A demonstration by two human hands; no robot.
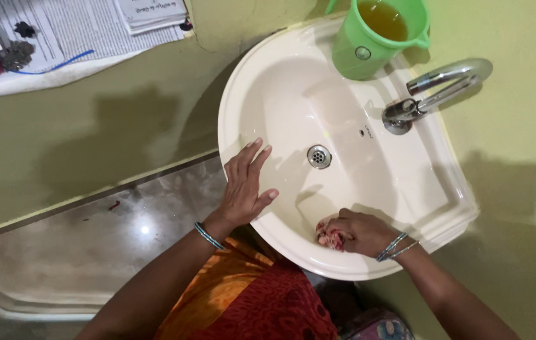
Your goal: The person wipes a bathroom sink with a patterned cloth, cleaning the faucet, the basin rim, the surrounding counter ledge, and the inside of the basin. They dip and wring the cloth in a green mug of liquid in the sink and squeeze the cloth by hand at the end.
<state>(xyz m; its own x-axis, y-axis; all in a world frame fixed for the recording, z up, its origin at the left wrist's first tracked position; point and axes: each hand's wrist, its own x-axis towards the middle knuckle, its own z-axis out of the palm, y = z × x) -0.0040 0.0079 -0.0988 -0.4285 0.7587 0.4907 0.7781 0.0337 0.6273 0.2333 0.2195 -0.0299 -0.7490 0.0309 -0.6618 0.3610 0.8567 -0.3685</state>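
My left hand lies flat with fingers spread on the left rim of a cream wash basin, holding nothing. My right hand is closed on a small pink and white scrub cloth, pressed against the inside of the basin's near wall. The metal drain sits in the middle of the bowl, between and beyond both hands. Thin blue bangles circle both wrists.
A green plastic jug of yellowish liquid stands on the basin's far rim. A chrome tap arches at the right. Newspapers lie on a shelf at the upper left. The wall is olive green; a shiny stone floor lies at the left.
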